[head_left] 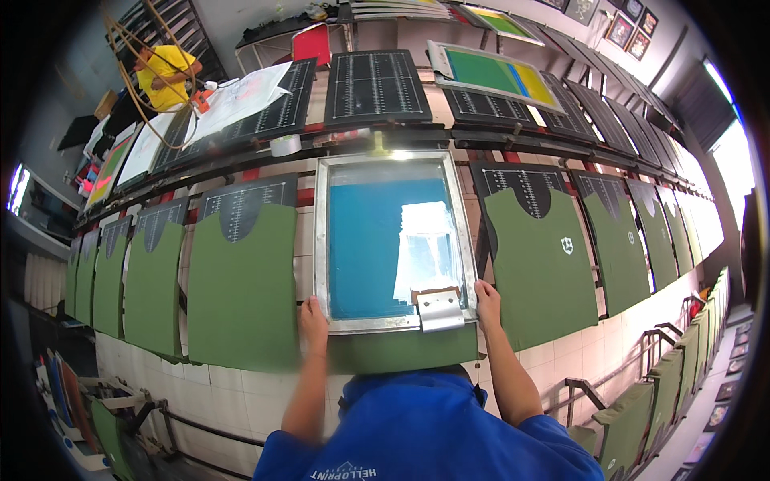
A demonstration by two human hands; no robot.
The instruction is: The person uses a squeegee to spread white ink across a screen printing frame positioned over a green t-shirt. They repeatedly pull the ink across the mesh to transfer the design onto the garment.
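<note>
A screen printing frame (pixel 322 240) with a silvery metal rim and blue mesh lies in front of me. My left hand (pixel 314 322), slightly blurred, grips its left side near the lower corner. On the opposite side, my right hand (pixel 488 305) has its fingers closed around the rim, a little higher. A squeegee (pixel 440 311) with a metal holder rests on the frame's lower right edge. Beneath the frame, the lower part of a green shirt (pixel 401 350) shows; the rest of it is hidden. Bright light reflects off the right part of the mesh.
Green shirts (pixel 241 280) on black boards line both sides; those to the right, such as the nearest shirt (pixel 539 268), bear a small white badge. Behind runs a rail (pixel 345 144) with a tape roll (pixel 285 145). Another screen (pixel 497 76) lies beyond. A person in yellow (pixel 167 78) sits far left.
</note>
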